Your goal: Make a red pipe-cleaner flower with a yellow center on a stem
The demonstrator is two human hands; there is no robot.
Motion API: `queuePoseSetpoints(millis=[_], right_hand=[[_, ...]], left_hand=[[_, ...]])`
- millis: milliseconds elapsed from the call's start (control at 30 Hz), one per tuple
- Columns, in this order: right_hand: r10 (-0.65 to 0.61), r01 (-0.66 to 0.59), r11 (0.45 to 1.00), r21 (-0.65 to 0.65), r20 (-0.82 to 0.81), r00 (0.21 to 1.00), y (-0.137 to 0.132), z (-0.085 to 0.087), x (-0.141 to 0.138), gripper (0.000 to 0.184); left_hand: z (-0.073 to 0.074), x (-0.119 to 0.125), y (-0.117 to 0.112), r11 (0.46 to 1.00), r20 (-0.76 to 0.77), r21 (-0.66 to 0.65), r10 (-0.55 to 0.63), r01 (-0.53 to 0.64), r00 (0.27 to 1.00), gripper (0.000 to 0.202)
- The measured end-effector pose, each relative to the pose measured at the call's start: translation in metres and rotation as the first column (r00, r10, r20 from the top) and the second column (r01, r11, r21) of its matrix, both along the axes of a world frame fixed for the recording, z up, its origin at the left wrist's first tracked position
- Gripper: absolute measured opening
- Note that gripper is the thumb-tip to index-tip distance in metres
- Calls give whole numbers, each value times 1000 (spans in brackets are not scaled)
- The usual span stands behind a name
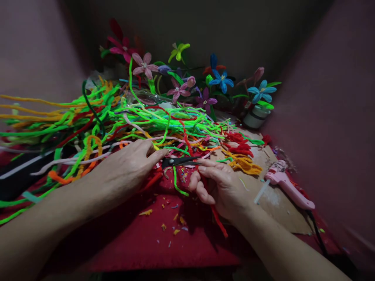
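Note:
My left hand (137,162) is closed on a pair of small black scissors (180,160), whose slightly parted blades point right. The blade tips reach the fingertips of my right hand (219,183). Between the thumb and fingers of that hand is a red pipe cleaner (218,220); its lower end hangs below the palm, and its upper part is partly hidden by the fingers. Another red length (152,181) shows beneath my left hand; whether it is held I cannot tell. A green pipe cleaner (177,183) lies bent under the scissors.
A heap of pipe cleaners (164,121) spreads behind and left of my hands. Pipe-cleaner flowers (178,89) stand at the back, near a jar (256,117). At right, a pink glue gun (290,185) rests on cardboard (275,210). Fuzzy scraps (175,218) dot the red cloth (164,249).

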State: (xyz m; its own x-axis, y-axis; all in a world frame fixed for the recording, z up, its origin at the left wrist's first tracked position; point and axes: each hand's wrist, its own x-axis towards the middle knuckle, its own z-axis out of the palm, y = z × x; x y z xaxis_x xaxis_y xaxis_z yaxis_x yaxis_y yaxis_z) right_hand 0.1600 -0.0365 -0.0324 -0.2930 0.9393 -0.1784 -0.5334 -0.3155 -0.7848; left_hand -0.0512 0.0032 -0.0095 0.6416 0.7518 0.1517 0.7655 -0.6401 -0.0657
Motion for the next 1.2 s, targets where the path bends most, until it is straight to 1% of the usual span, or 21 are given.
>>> queuePoseSetpoints(millis=[100, 233, 367, 467, 567, 633, 700, 767, 867, 933, 1033, 1200], right_hand=[[-2, 2, 1000, -3, -1, 1000, 0, 1, 0, 4], [9, -9, 1000, 2, -9, 1000, -1, 1, 0, 4], [22, -22, 1000, 13, -25, 999, -1, 0, 0, 6], [5, -4, 1000, 24, -51, 999, 0, 1, 0, 2], [-19, 20, 999, 25, -52, 998, 0, 2, -1, 12], [-35, 37, 999, 25, -47, 998, 0, 4, -2, 14], [-54, 55, 998, 24, -48, 997, -1, 5, -2, 14], [-65, 66, 998, 24, -48, 997, -1, 5, -2, 13], [-66, 68, 997, 30, -41, 997, -1, 4, -1, 11], [-74, 75, 997, 28, -38, 997, 0, 3, -1, 10], [-110, 110, 994, -11, -28, 994, 1, 3, -1, 10], [-198, 196, 978, -66, -22, 980, 3, 4, 0, 11]], left_hand=[[-1, -1, -1, 996, -98, 70, -53, 60, 994, 44], [-3, -1, -2, 987, -115, 123, -88, 102, 989, 45], [-6, -2, -2, 987, -81, 89, -125, 132, 989, 42], [-7, -2, 0, 987, -3, 65, -147, 147, 989, 39], [-7, -3, 0, 994, 68, 44, -101, 98, 993, 35], [-5, -5, 0, 996, 91, 53, -74, 69, 993, 36], [-3, -7, 0, 993, 108, 78, -92, 84, 990, 40], [-2, -7, 2, 987, 110, 96, -138, 128, 984, 43], [-4, -8, 5, 980, 62, 107, -174, 167, 983, 44], [-6, -8, 7, 980, 26, 104, -172, 168, 985, 45], [-9, -9, 7, 981, 22, 96, -170, 167, 985, 46], [-8, -8, 4, 984, 17, 84, -160, 158, 987, 44]])
